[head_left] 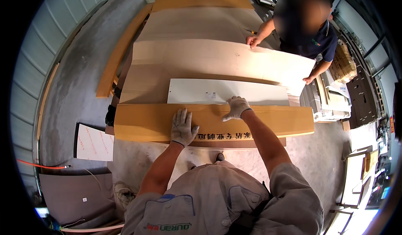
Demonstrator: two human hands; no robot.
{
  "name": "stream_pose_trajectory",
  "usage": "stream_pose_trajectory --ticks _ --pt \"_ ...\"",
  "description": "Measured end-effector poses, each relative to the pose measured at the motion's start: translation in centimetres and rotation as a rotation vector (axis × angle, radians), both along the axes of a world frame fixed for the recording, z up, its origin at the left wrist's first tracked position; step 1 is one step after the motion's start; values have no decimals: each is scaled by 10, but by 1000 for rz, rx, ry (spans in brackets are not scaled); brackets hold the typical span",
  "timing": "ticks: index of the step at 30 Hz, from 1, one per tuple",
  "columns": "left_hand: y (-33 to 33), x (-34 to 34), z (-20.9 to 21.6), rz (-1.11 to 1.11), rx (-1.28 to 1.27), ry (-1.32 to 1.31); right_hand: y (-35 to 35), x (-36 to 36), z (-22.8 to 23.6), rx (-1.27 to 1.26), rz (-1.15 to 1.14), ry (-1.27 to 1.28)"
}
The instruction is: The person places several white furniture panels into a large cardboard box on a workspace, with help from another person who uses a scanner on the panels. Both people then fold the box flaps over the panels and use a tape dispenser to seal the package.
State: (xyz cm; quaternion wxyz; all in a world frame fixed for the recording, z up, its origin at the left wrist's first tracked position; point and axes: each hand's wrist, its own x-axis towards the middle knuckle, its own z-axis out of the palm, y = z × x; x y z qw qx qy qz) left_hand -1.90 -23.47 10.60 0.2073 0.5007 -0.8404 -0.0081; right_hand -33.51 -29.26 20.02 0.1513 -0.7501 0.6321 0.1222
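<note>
Grey work gloves cover both my hands. My left hand (pixel 183 127) lies flat on the near flap of a large cardboard sheet (pixel 144 122), its fingers stretched out. Farther right, my right hand (pixel 237 108) presses on the flap's far edge with its fingers spread, fingertips reaching onto a long white panel (pixel 188 91). The panel rests on the cardboard just beyond the flap and bears a small label. Across from me, a co-worker's two hands (pixel 252 41) grip the raised far part of the cardboard (pixel 188 59), which stands behind the panel.
More cardboard (pixel 201 21) covers the table's far end, with a small yellow-handled tool (pixel 251 32) near its right edge. An orange-brown beam (pixel 121 55) runs along the left side. A white board (pixel 94 143) and an orange hose (pixel 44 166) are at lower left. Stacked panels (pixel 331 99) stand right.
</note>
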Motion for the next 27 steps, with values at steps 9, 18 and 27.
stream_pose_trajectory --ticks 9,18,27 --pt "2 20 92 -4 -157 74 50 -8 59 -188 207 -345" --pt "27 40 152 -113 -22 -73 128 4 69 -574 275 -450" --pt "12 36 175 -135 137 -73 119 2 66 -602 274 -411"
